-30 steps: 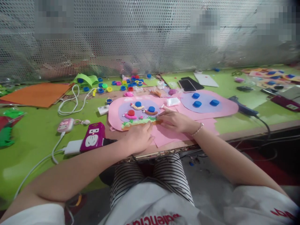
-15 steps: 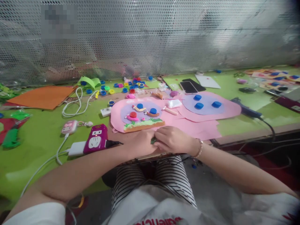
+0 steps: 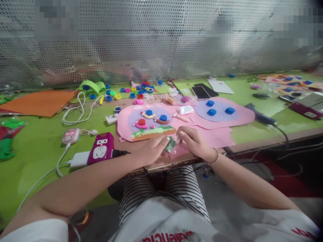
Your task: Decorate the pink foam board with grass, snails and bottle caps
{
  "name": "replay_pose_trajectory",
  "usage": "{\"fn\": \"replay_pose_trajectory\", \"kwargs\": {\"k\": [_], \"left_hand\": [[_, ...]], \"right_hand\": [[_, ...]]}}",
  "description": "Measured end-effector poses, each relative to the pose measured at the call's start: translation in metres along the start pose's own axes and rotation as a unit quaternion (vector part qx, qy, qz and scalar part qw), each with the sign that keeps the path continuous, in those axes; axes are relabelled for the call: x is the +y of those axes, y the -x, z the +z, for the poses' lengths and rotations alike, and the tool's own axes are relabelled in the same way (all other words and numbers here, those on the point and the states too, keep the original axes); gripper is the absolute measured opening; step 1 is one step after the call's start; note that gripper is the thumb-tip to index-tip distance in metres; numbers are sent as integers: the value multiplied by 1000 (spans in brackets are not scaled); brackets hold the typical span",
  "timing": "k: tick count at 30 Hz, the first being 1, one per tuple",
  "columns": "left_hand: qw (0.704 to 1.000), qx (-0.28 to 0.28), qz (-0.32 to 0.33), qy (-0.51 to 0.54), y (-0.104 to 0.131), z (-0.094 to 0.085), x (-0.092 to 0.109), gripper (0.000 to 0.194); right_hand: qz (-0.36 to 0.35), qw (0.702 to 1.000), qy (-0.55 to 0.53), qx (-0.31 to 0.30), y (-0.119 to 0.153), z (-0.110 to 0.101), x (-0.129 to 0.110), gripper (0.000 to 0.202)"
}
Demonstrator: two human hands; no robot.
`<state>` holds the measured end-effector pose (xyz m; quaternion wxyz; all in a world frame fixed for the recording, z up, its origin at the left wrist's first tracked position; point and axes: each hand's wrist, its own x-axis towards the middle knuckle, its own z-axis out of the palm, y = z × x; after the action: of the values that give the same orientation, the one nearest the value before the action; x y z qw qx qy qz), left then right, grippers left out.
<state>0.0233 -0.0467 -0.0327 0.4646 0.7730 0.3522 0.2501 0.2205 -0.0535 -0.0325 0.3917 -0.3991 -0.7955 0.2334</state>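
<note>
While your left hand (image 3: 153, 150) grasps the packet (image 3: 171, 144) at its left side, your right hand (image 3: 195, 142) pinches its right end. The packet lies between both hands, on the near side of the card (image 3: 123, 117), neither hand clearly closer (long axis cannot be told; it is partly covered).

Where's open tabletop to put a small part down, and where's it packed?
Bare: the green tabletop between the orange sheet and pink case; also in front of the dark tool, right of the pink paper. Crowded: the back, with its colored caps, and the middle, where the left hand and right hand hold a plastic bag.
</note>
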Motion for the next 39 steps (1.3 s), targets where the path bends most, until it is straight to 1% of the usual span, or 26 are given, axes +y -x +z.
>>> {"fn": "replay_pose_trajectory", "kwargs": {"k": [1,3,6,9,12,14,18,22,26,28,31,33,35,37,39], "left_hand": [[1000,2,-13,7,-1,0,-1,41],[999,17,-34,26,-2,2,-2,40],[996,47,-43,66,-5,4,-6,36],[995,42,-32,86,-6,5,-7,33],[992,1,-20,121,-5,5,-6,33],[988,-18,-24,151,-5,5,-4,31],[984,-15,-39,173,-5,7,-2,20],[986,-20,-64,151,-5,9,-6,17],[992,-26,-55,110,-4,8,-8,17],[994,-27,-63,84,-4,7,-6,18],[996,-18,-62,58,-5,7,-2,21],[998,-12,-46,42,-6,8,-2,19],[999,-7,-33,34,-6,9,-5,15],[997,-25,-37,56,-6,9,-8,11],[989,-66,-47,120,-5,8,-9,9]], "right_hand": [[-4,1000,-17,9,0,0,1,30],[-34,998,-30,31,2,0,3,19],[-83,995,-11,59,6,1,2,6],[-100,994,5,46,9,3,1,11],[-87,995,0,54,12,5,2,18],[-67,995,-27,70,14,6,4,18],[-43,992,-95,70,18,6,7,15],[-58,994,-56,69,19,5,9,16],[-96,993,-31,58,17,5,9,20],[-99,994,-16,49,15,5,9,22],[-66,998,-10,14,14,5,10,24],[-25,999,-40,-10,14,4,11,21],[9,997,-71,-17,14,4,11,16],[19,996,-85,-15,14,4,11,12],[-6,997,-79,-6,14,4,10,12]]}}
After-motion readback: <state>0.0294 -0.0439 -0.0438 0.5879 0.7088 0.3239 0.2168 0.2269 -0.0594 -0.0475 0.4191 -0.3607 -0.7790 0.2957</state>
